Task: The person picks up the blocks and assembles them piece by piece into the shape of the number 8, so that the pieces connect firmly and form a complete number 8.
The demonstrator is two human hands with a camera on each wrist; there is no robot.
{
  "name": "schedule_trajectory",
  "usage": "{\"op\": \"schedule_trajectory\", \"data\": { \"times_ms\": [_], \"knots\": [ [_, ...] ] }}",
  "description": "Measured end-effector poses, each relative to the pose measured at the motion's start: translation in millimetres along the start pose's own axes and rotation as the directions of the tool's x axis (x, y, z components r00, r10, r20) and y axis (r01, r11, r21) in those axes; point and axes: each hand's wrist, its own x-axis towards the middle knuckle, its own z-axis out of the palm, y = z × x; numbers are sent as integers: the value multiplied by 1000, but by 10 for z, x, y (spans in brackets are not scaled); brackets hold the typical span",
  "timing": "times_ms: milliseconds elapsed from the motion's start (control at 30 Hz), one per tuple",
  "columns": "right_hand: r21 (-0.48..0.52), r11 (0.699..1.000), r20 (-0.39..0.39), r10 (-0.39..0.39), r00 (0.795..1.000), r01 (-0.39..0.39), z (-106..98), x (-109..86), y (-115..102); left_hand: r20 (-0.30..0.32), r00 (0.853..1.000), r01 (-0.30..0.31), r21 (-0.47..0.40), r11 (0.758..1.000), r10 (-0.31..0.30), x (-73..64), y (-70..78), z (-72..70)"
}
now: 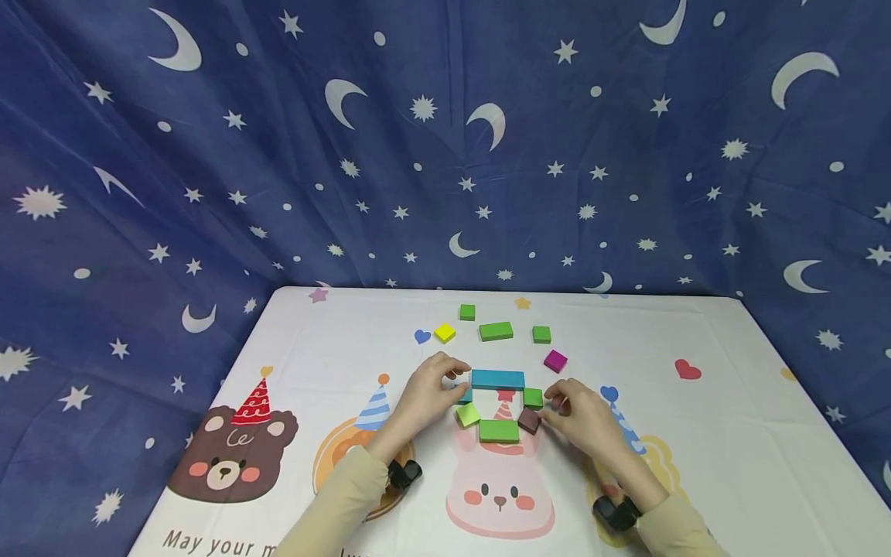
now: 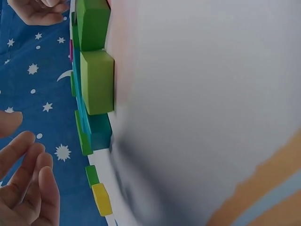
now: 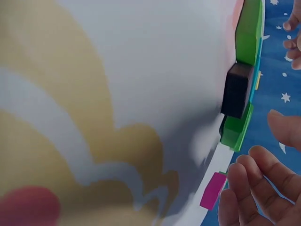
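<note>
Blue bar [image 1: 497, 379]: 1 pc., long, flat on desk [image 1: 724, 441], lying crosswise betw. the hands; far side of a small ring of blocks w/ open middle; ref. for all places below.

Sm. blue block [image 2: 99, 133]: 1 pc., nr. side of bar's L end, partly hidden by L hand in head view.

Lime block [image 1: 468, 415]: 1 pc., set askew, nearer the person than bar's L end.

Green bar [image 1: 498, 431]: 1 pc., nr. side of ring, opp. blue bar & approx. parallel.

Dk. brown block [image 1: 529, 421]: 1 pc., askew, nearer than bar's R end.

Ring green block [image 1: 533, 398]: 1 pc., just nearer than bar's R end, betw. bar & brown.

Loose pcs.: yellow block [image 1: 445, 333], beyond bar, off L end; far green block [image 1: 467, 312], farthest back, abt. in line w/ L end; long green block [image 1: 496, 331], straight beyond bar; R green block [image 1: 541, 334], beyond R end; magenta block [image 1: 555, 361], R of bar, slightly beyond.

L hand [image 1: 431, 393]: L of bar, over sm. blue; fingers loosely bent, grasping nothing; contact, cannot tell.

R hand [image 1: 583, 418]: R of bar, nr. side, beside brown & ring green; relaxed, nothing held; thumb contact w/ brown, cannot tell.

Rabbit print [image 1: 500, 518]: nearer than bar.

Curtain [image 1: 445, 209]: blue, moons & stars, well beyond bar.
</note>
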Motion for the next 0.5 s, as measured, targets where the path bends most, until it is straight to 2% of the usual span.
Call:
{"op": "schedule_trajectory", "data": {
  "times_ms": [233,500],
  "knots": [
    [23,1000,-14,-1,1000,1,-56,88,45,-21,999,-32,-19,999,32,86,-105,61],
    [77,997,11,28,1000,-28,-105,186,128,31,999,33,-120,992,-29,205,-184,93]
  ]
}}
